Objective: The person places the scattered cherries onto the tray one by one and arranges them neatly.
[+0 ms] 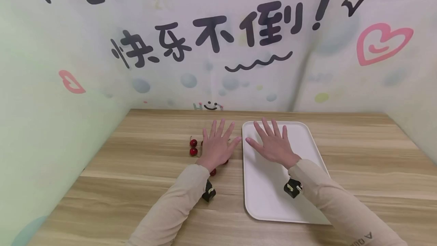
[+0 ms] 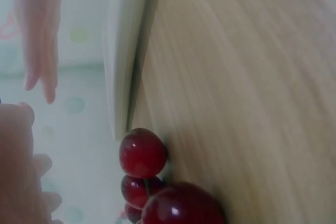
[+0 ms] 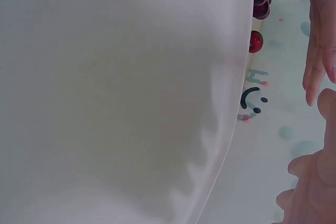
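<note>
My left hand (image 1: 217,148), fingers spread, hovers palm down over several red cherries on the wooden table, partly hiding them. One cherry (image 1: 193,151) shows left of that hand; in the left wrist view, a cherry (image 2: 143,153) sits beside the tray's edge. My right hand (image 1: 274,146) is held with spread fingers above a white rectangular tray (image 1: 273,200), casting a shadow on it. Neither hand holds anything. Beyond the tray's rim, the right wrist view shows another cherry (image 3: 255,41).
The wood-grain table (image 1: 136,185) ends at a back wall (image 1: 170,90) printed with writing and hearts. A pale side wall (image 1: 51,132) rises at the left. Each wrist carries a small black camera (image 1: 209,191).
</note>
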{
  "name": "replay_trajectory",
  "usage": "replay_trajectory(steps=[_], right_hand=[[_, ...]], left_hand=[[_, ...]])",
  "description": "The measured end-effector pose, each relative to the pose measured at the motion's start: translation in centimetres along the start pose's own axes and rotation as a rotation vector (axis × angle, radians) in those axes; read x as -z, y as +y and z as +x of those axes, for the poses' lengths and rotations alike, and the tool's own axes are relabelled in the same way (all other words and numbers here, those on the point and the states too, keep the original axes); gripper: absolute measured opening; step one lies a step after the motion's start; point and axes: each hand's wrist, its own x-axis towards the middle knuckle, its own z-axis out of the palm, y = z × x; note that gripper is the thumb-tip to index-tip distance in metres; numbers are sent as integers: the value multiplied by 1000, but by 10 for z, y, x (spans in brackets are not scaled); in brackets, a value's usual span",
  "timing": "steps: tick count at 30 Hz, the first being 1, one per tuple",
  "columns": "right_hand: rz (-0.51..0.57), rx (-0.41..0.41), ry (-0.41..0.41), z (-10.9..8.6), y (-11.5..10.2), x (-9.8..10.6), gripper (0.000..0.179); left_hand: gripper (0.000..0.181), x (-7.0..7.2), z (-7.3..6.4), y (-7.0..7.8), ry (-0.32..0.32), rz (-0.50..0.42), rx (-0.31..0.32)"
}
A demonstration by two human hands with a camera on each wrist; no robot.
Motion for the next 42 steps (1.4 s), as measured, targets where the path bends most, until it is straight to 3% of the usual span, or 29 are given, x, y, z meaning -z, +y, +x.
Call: replay_trajectory(steps=[14,25,34,42], right_hand=[[7,-1,-13,-1,1,2,73],[56,-3,12,-8,11,13,76],[86,11,45,-20,30,23,77],[94,86,124,-29,56,27,75]], left_hand=[[60,4,-1,1,-15,-10,9],[61,12,-3,-6,4,-37,15],[61,18,-13,-13,19,-89,1],[60,16,-24,-23,3,-131,-26]])
